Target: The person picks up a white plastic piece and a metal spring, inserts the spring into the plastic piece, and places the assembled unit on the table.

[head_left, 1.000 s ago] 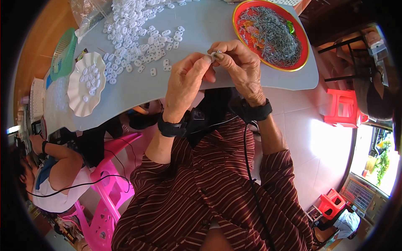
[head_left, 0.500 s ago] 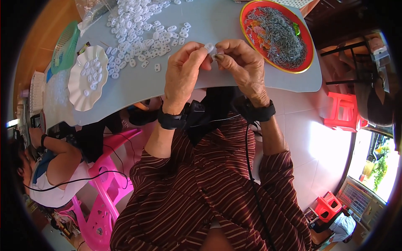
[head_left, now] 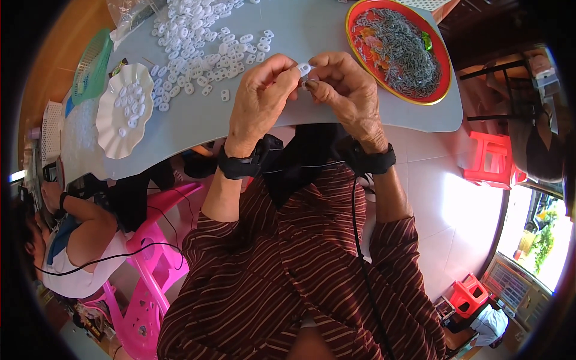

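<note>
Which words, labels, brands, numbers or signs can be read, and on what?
None is legible.
Dark item with pale marks, lower left: too blurred.
Small dark item above the white scalloped plate: too small.
White oval two-holed piece in the left hand's grip: no lettering visible.

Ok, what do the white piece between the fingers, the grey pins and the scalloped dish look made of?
White piece: probably hard plastic, smooth, evenly white and moulded-looking. Grey pins: likely metal, given their silvery glints. Scalloped dish: smooth and pale; plastic or ceramic, can't tell.
</note>
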A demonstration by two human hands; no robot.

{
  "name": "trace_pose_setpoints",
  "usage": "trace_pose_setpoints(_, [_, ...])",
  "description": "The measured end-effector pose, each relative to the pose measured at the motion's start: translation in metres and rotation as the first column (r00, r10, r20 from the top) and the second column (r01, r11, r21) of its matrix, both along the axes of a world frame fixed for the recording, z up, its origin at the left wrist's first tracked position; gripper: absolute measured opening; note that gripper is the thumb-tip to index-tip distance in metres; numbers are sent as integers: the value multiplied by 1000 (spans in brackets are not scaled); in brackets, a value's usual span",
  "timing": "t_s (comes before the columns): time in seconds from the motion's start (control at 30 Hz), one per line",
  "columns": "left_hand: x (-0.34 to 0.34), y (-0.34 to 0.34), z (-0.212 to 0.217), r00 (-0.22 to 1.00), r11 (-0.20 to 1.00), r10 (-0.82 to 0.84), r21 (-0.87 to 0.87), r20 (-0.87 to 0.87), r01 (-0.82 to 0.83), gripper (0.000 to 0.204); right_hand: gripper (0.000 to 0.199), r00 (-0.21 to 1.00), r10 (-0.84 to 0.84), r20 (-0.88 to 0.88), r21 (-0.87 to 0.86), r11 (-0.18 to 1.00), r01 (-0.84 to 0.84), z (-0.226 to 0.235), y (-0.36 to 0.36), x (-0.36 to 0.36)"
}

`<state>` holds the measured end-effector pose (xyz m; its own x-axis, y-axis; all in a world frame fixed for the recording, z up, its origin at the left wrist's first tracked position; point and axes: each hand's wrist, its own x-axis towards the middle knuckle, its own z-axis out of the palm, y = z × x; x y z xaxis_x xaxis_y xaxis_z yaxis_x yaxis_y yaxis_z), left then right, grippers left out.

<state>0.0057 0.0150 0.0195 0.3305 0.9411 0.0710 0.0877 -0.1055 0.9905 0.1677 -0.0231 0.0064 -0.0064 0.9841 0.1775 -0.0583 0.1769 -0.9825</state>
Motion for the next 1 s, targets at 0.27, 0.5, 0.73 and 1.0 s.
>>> trace_pose_setpoints(0.27, [0, 2, 0, 1000, 1000, -21, 0, -6, 21, 22, 29, 1000, -8, -1, -11, 1000, 8, 0, 0, 0])
trace_pose_setpoints(0.5, [-2, 3, -1, 995, 995, -100, 16, -28, 100, 22, 28, 1000, 7, 5, -10, 1000, -7, 1, -1, 1])
trace_pose_setpoints(0.73, [-8, 7, -1, 976, 974, -165, 132, -139, 184, 24, 23, 999, 45, -7, -18, 999, -45, 1, -1, 1])
trace_pose_setpoints(1.0, [-5, 4, -9, 994, 991, -108, 74, -22, 110, 27, 27, 998, 59, -22, 30, 998, -58, 0, 0, 0])
